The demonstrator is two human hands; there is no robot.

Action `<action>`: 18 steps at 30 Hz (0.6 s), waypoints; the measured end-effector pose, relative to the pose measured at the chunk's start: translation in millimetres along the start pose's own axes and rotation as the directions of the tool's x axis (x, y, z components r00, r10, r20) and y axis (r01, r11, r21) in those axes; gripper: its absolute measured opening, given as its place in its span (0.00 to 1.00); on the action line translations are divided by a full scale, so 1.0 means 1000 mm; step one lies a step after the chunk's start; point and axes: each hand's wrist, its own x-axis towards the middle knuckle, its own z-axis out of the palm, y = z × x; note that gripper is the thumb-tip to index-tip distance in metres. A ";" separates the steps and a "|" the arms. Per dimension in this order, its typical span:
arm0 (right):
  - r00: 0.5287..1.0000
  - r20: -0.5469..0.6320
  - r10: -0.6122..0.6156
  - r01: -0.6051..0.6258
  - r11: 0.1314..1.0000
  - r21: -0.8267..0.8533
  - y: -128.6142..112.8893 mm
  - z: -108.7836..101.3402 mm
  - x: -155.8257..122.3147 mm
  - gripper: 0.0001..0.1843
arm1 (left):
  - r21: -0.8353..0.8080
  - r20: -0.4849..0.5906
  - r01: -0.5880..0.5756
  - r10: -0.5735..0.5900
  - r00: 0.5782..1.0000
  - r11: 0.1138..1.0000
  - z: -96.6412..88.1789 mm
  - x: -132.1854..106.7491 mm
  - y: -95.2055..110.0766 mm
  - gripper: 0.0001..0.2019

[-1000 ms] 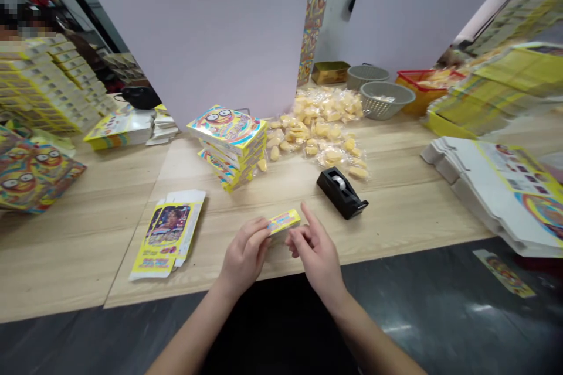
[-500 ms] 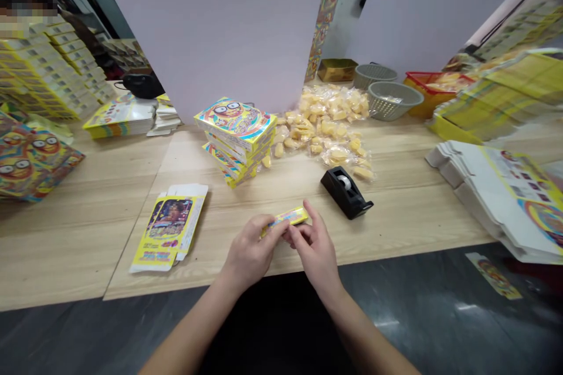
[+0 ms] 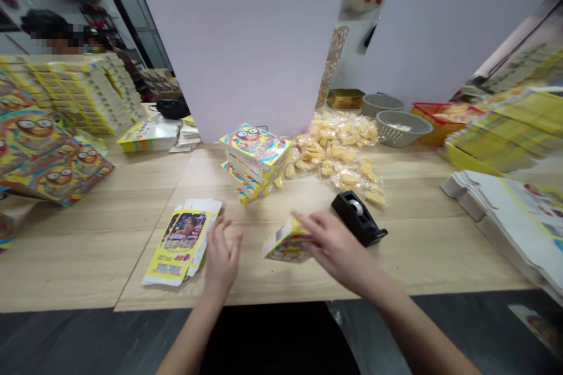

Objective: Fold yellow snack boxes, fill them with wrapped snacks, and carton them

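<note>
Near the table's front edge, my right hand [image 3: 336, 249] grips a small yellow printed carton [image 3: 285, 246] by its right end, slightly blurred. My left hand [image 3: 223, 261] is empty, its fingers apart, beside the right edge of some flattened printed cartons [image 3: 178, 246] lying on the table. A black tape dispenser [image 3: 358, 218] with a roll in it stands just behind my right hand. Farther back is an uneven stack of closed printed cartons [image 3: 255, 149].
Clear bags of yellow pieces [image 3: 343, 140] lie behind the stack, near grey baskets [image 3: 403, 133] and a red basket [image 3: 435, 129]. Flat cartons [image 3: 497, 205] pile up at right. Printed boxes [image 3: 57, 158] stand at left; a person [image 3: 53, 35] is beyond. A pale panel [image 3: 255, 41] rises behind.
My left hand has let go of the carton and moved left towards the flattened cartons. My right hand now holds the carton, turned to show another side. The camera view has tilted up.
</note>
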 end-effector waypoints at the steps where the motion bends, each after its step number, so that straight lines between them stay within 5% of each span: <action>1: 0.994 -0.060 0.096 -0.085 0.983 0.164 0.002 -0.011 0.007 0.27 | 0.186 -0.052 0.053 -0.044 0.998 0.981 -0.005 0.003 -0.018 0.25; 3: 0.927 -0.169 0.334 -0.207 0.834 0.511 0.005 -0.029 0.030 0.29 | 0.463 -0.044 0.108 -0.100 0.994 0.880 -0.015 0.005 -0.048 0.27; 5: 0.810 -0.226 0.542 -0.231 0.647 0.726 0.005 -0.037 0.064 0.32 | 0.611 0.033 0.072 -0.116 0.993 0.788 -0.020 0.002 -0.069 0.23; 8: 0.698 -0.269 0.663 -0.269 0.592 0.760 0.004 -0.027 0.128 0.30 | 0.701 0.110 -0.031 -0.066 0.992 0.712 -0.023 -0.006 -0.079 0.19; 13: 0.689 -0.433 0.581 -0.429 0.809 0.402 0.007 0.000 0.189 0.25 | 0.675 0.080 -0.102 0.065 0.995 0.731 -0.034 -0.010 -0.073 0.25; 18: 0.763 -0.442 0.472 -0.351 0.876 0.330 0.011 0.013 0.157 0.30 | 0.552 0.059 -0.195 0.195 0.979 0.811 -0.034 -0.023 -0.057 0.31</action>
